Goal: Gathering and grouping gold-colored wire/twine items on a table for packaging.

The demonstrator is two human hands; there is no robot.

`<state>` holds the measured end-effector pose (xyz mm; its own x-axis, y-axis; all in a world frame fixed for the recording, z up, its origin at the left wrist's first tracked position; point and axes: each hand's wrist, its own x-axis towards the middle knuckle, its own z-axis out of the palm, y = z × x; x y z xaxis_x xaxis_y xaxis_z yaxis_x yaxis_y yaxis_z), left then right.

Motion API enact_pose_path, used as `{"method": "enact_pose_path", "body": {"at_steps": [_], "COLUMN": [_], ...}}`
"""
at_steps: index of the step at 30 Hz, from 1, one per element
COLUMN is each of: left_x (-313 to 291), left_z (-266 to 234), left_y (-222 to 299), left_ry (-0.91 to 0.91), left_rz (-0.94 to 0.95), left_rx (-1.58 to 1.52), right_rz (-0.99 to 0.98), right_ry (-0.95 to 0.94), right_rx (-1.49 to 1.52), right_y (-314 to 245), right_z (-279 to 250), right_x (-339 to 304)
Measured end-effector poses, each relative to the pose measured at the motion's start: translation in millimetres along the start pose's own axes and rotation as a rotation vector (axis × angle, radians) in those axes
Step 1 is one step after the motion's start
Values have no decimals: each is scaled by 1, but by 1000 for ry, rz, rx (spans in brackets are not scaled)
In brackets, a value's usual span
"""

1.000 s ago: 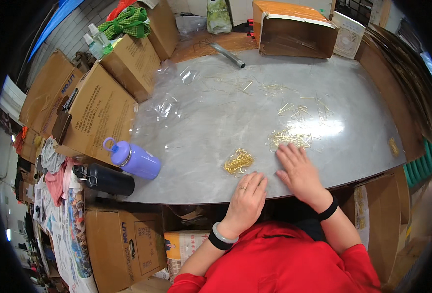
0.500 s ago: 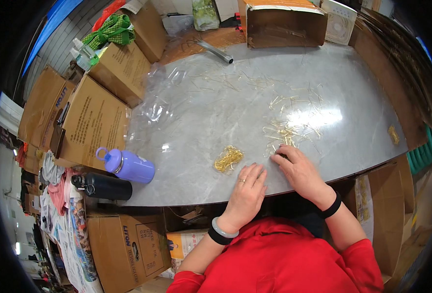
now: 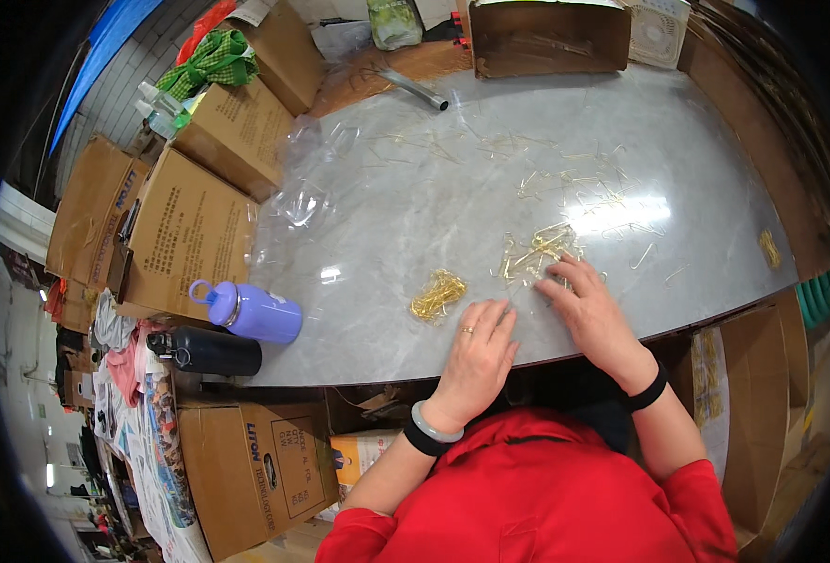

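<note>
Bent gold wire hooks lie loosely spread on the grey table, just beyond my right hand. That hand has its fingers apart, the tips down at the near edge of the hooks; no hook shows held in it. My left hand lies near the table's front edge, its fingers stretched out and nothing in them. Just beyond its fingertips, to the left, sits a compact heap of the same gold hooks, which the hand does not touch. I wear a ring and a pale bangle on the left, and dark bands on both wrists.
A purple bottle and a black bottle lie at the left edge. Cardboard boxes and clear plastic line that side. A metal tube and an open box stand at the back. A small gold bundle lies far right.
My right fingers have lifted and spread slightly, and the hooks beside them are shifted, some out to the right. The left hand keeps its pose. The whole view has tilted a little.
</note>
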<state>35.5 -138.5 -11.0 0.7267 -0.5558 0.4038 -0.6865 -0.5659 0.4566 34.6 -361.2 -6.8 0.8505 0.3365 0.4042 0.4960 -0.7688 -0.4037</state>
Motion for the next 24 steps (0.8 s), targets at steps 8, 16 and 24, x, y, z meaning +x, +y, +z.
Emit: {"method": "enact_pose_path", "body": {"at_steps": [8, 16, 24], "left_x": [2, 6, -2], "left_z": [1, 10, 11], "left_y": [1, 10, 2], "left_ry": [-15, 50, 29], "left_rz": [-12, -104, -137], "left_rx": [7, 127, 102], "right_rz": [-40, 184, 227], "right_ry": [30, -18, 96], "right_rx": [-111, 102, -232], "right_y": [-10, 12, -12], "right_z": [-4, -5, -10], "right_x": [-4, -15, -23]}}
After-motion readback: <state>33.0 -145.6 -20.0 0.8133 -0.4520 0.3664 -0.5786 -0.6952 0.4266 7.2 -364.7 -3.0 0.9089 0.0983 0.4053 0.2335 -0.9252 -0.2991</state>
